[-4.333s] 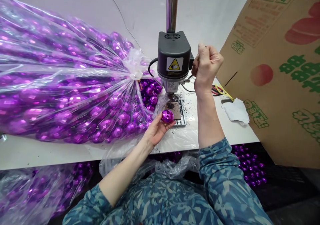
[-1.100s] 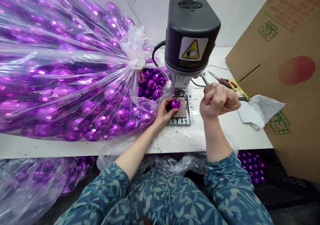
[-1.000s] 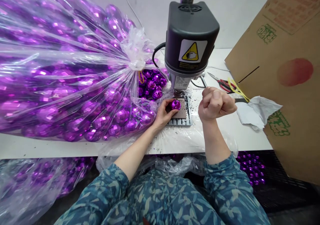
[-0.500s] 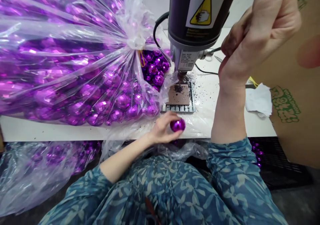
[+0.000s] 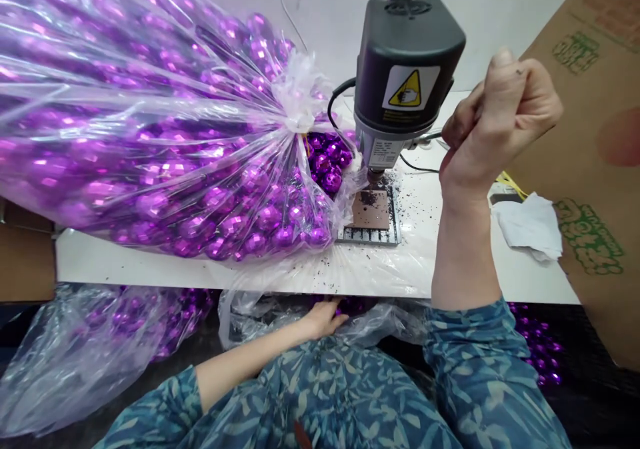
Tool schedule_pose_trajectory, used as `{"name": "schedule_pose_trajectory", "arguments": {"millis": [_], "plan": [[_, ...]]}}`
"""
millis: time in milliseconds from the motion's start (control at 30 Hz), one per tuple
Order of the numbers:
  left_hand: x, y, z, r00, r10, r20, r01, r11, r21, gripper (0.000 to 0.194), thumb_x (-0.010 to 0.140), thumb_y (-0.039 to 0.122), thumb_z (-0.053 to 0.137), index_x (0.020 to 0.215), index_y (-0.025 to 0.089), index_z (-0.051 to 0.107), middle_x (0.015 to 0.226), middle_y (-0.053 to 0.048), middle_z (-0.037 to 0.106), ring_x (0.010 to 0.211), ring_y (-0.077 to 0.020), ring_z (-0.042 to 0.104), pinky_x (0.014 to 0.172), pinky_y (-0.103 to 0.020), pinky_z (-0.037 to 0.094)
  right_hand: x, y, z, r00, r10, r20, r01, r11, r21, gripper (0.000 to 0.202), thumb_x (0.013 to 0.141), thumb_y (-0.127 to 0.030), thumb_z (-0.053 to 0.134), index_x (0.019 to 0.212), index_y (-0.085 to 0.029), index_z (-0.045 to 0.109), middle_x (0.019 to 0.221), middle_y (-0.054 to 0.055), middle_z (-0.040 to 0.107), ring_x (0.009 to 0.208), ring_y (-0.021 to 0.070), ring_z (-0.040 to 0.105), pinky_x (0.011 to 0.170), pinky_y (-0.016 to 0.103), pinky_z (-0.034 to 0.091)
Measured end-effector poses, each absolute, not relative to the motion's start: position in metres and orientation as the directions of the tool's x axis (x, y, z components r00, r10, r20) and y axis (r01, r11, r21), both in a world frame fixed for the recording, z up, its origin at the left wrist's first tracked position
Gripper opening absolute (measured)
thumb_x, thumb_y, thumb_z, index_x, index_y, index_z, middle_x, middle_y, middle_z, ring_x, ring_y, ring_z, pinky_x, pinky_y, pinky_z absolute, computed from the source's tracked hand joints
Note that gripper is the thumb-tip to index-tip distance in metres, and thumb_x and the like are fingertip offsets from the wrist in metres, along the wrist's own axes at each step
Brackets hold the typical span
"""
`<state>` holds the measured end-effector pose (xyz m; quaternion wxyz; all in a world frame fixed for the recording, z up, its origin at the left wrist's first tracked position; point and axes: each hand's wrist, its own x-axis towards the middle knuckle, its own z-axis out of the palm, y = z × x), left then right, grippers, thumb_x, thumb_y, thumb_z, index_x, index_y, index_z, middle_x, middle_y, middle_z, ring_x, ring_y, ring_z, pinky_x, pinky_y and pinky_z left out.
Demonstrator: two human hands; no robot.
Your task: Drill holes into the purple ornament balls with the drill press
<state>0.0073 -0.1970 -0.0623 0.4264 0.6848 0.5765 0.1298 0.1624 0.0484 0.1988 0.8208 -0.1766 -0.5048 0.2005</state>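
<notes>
My right hand (image 5: 500, 119) is closed in a fist around the end of the lever (image 5: 431, 137) on the dark bench drill press (image 5: 410, 62). Below the drill's tip, a brown block (image 5: 371, 210) sits on a slotted metal base (image 5: 370, 237), with dark shavings scattered about. Down at the table's front edge, my left hand (image 5: 321, 319) reaches into a clear plastic bag (image 5: 385, 322) holding shiny purple balls (image 5: 355, 304). Its thumb and fingers look apart, with no ball visible between them; the fingertips are partly hidden by the edge.
A big clear sack (image 5: 175, 169) of purple faceted balls lies on the white table (image 5: 150, 266), its mouth beside the drill. White cloth (image 5: 530, 226) and a cardboard box (image 5: 595, 169) are on the right. Another plastic bag (image 5: 100, 349) hangs at lower left.
My left hand has moved down from above the table to below its edge, and the purple ball it held no longer shows in it. My right hand stays on the lever. The view has shifted.
</notes>
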Motion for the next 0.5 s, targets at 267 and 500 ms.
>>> {"name": "schedule_pose_trajectory", "arguments": {"millis": [267,500], "plan": [[0.003,-0.117,0.12,0.473,0.88,-0.033,0.692,-0.348,0.632,0.027,0.103,0.028,0.044,0.095,0.017,0.068,0.084,-0.006,0.072,0.075,-0.018,0.066,0.073,-0.032,0.053,0.165,0.044,0.194,0.376,0.526,0.763,-0.184,0.849,-0.495,0.053,0.086,-0.041,0.066,0.056,-0.019,0.027,0.04,-0.012,0.032,0.032,-0.0021,0.031,0.036,0.019,0.015],[-0.012,0.027,0.117,0.122,0.988,0.097,0.985,-0.132,0.107,0.03,0.088,0.003,0.052,0.112,0.01,0.069,0.121,-0.022,0.064,0.121,-0.0378,0.057,0.101,-0.052,0.05,0.164,0.042,0.19,0.382,0.511,0.77,-0.173,0.858,-0.484,0.05,0.092,-0.034,0.062,0.057,-0.019,0.029,0.042,-0.01,0.033,0.035,-0.002,0.031,0.038,0.019,0.017]]}}
